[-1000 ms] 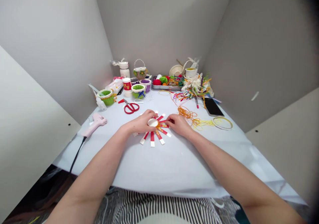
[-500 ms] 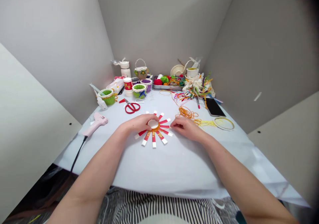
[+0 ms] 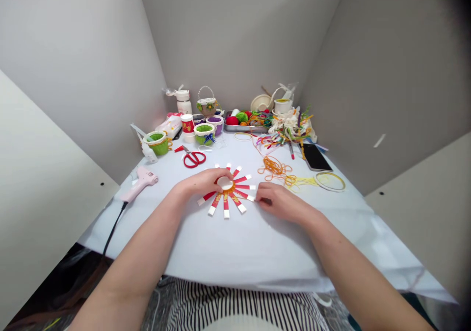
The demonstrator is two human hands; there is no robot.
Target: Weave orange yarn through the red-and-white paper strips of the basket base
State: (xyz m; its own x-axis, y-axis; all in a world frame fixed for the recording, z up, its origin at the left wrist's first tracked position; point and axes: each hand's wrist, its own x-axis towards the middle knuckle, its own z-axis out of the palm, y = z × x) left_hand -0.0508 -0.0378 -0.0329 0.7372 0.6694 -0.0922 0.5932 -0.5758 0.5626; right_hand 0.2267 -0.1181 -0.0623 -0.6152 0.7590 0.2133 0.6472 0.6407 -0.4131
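A paper cup cut into red-and-white strips point(image 3: 231, 193) lies fanned out flat on the white table point(image 3: 257, 242), its round white base up. My left hand point(image 3: 200, 182) rests on it, fingers pressing down on the base and the left strips. My right hand point(image 3: 277, 202) lies just right of the fan with its fingers curled, the fingertips pinching the white tip of a lower-right strip.
Red scissors point(image 3: 193, 158) and a pink glue gun point(image 3: 142, 182) with a black cord lie at the left. Orange and yellow cord point(image 3: 275, 168), a phone point(image 3: 315, 157) and a ring point(image 3: 330, 181) lie at the right. Decorated cups, a bottle and a tray of yarn point(image 3: 245, 120) line the back.
My right hand has slid from the strips near the cup's base outward and nearer to me, to a strip's tip. My left hand has stayed on the base.
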